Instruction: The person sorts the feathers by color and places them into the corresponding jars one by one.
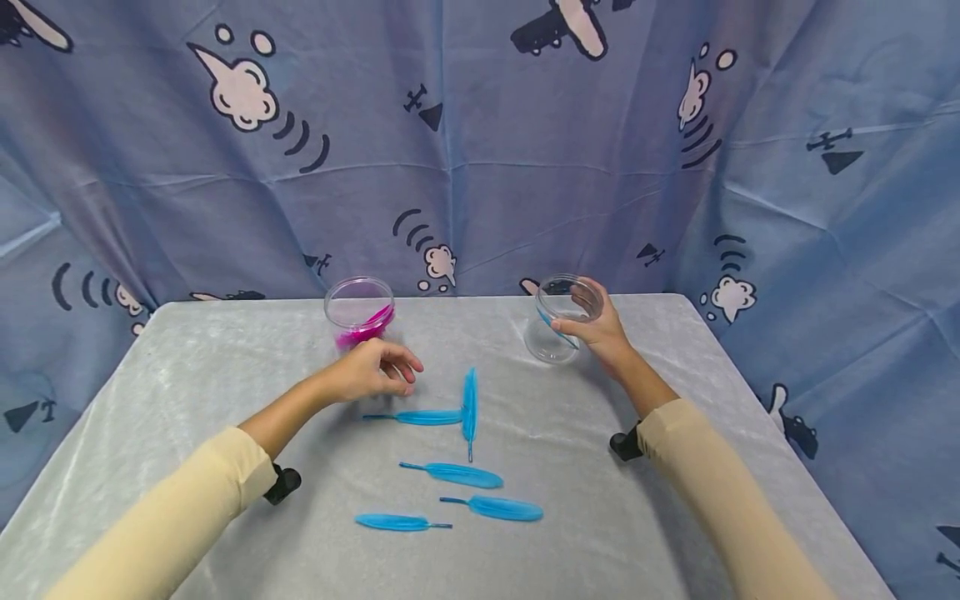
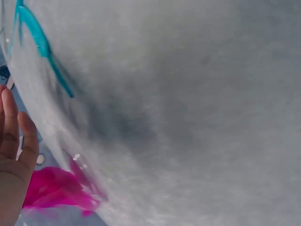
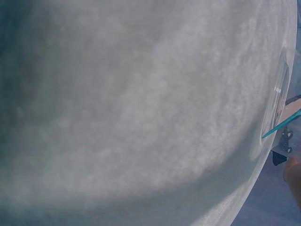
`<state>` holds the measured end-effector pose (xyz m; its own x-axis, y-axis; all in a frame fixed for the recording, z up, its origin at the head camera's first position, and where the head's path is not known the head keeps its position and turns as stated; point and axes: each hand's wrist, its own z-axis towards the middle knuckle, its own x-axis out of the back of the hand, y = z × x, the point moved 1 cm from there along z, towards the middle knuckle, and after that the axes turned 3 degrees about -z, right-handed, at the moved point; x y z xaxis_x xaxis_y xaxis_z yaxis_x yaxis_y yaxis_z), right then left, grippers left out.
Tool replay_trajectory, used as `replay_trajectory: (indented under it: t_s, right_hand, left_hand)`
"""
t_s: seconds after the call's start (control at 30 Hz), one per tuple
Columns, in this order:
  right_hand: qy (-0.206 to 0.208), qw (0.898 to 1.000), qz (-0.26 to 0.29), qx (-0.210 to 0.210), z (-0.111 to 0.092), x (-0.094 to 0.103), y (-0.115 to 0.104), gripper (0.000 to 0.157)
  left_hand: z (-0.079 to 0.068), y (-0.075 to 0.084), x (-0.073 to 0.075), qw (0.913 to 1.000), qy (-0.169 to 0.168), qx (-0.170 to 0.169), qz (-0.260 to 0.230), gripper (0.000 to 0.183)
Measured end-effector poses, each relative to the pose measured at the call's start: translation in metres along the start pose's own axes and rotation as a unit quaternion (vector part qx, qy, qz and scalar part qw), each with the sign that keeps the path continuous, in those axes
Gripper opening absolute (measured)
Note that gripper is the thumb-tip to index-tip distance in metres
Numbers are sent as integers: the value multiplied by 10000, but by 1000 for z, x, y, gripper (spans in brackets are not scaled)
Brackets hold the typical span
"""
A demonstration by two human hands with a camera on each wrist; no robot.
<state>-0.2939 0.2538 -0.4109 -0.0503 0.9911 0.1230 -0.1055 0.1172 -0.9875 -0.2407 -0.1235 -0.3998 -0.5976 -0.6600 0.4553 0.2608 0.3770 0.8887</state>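
Note:
My right hand [image 1: 604,335] grips a clear round jar [image 1: 550,343] by its upper right side, near the back of the table. A single blue feather [image 1: 569,340] leans inside this jar; its teal shaft also shows in the right wrist view. To the left, my left hand [image 1: 366,372] hovers with loosely bent fingers and nothing in them. Just behind it stands another clear jar [image 1: 339,310] holding bright pink feathers [image 1: 364,333]. Closest to the left fingers are two blue feathers, one lying crosswise [image 1: 429,417] and one lengthwise [image 1: 470,408], touching each other.
Nearer the front, further blue feathers lie apart: an upper one [image 1: 463,476], one at right [image 1: 504,508] and one at left [image 1: 393,522]. A pale grey cloth covers the table [image 1: 585,533]. Behind it hangs a blue patterned curtain [image 1: 480,150].

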Motion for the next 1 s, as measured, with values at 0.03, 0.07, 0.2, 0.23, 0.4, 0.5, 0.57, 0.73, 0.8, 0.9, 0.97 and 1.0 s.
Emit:
replay_trajectory:
  t_s: [0.03, 0.07, 0.2, 0.23, 0.4, 0.5, 0.57, 0.73, 0.8, 0.9, 0.97, 1.0]
  right_hand:
    - [11, 10000, -9, 4, 1, 1, 2, 90]
    - [26, 10000, -42, 3, 1, 1, 4, 89]
    - [56, 9999, -114, -3, 1, 2, 8, 89]
    - [55, 9999, -107, -12, 1, 2, 7, 89]
    - [-10, 10000, -49, -76, -3, 0, -1, 90]
    - [-45, 9999, -86, -111, -6, -2, -7, 91]
    - [-52, 9998, -120, -126, -8, -3, -11, 91]
    - [-28, 9998, -141, -147, -9, -4, -13, 91]
    - [11, 9997, -168, -165, -8, -4, -13, 91]
    - [18, 9997, -193, -177, -8, -4, -14, 91]
    - [12, 9997, -177, -156, -8, -4, -14, 90]
    - [-4, 9998, -168, -147, -8, -3, -14, 90]
  left_hand:
    - [-1, -3, -1, 10000, -21, 28, -28, 31]
    - [-3, -5, -2, 10000, -36, 39, -23, 31]
    - [-7, -16, -6, 9999, -83, 63, 38, 30]
    - [-8, -18, -8, 9999, -110, 51, 42, 30]
    - [-12, -28, -14, 9996, -284, 68, -64, 31]
    - [-13, -30, -16, 9994, -313, 70, -92, 33]
    - [-13, -30, -18, 9996, -285, 67, -25, 34]
    - [-13, -32, -20, 9996, -181, 45, 199, 32]
    - [-13, -33, -21, 9996, -148, 37, 228, 31]
    - [-13, -34, -22, 9997, -104, 41, 203, 30]
    - [-13, -34, -22, 9997, -98, 33, 207, 30]
    - [-13, -35, -22, 9997, -102, 21, 207, 29]
